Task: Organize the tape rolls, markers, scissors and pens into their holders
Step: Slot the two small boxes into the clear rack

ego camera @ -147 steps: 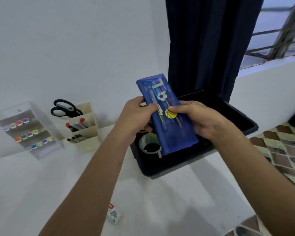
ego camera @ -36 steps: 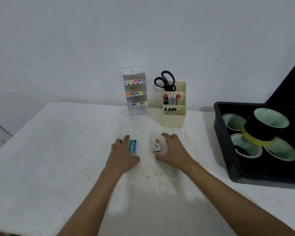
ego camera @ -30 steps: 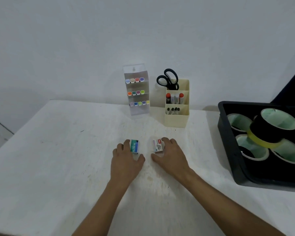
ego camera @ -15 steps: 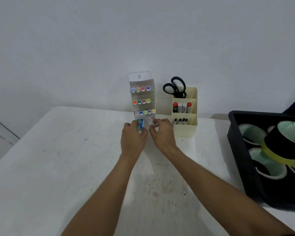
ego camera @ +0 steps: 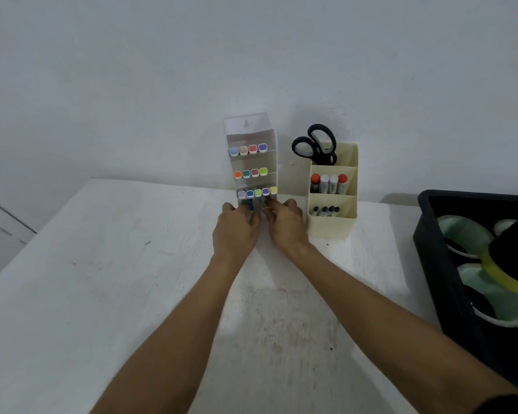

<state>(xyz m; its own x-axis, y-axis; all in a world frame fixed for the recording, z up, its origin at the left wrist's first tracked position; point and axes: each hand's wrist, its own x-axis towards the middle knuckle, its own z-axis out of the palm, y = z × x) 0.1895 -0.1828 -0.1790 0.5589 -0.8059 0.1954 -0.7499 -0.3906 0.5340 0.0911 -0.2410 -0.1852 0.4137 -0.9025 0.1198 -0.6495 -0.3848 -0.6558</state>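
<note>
My left hand [ego camera: 237,231] and my right hand [ego camera: 286,227] are side by side at the foot of the clear tiered marker holder [ego camera: 251,138], which carries three rows of colour-capped markers. Each hand holds a small box against the holder's base: the green-blue box [ego camera: 249,205] in my left, the red-white box [ego camera: 265,203] in my right, both mostly hidden by fingers. The cream holder [ego camera: 332,225] to the right holds black scissors [ego camera: 314,144], red-capped markers and black pens. Tape rolls [ego camera: 491,282] lie in the black bin [ego camera: 440,264].
The white table [ego camera: 102,294] stands against a white wall. The black bin sits at the right edge of the view, and its near corner is close to my right forearm.
Both hands have carried the two small boxes from mid-table to the base of the clear marker holder. Earlier I held a blue pencil case over the black bin.
</note>
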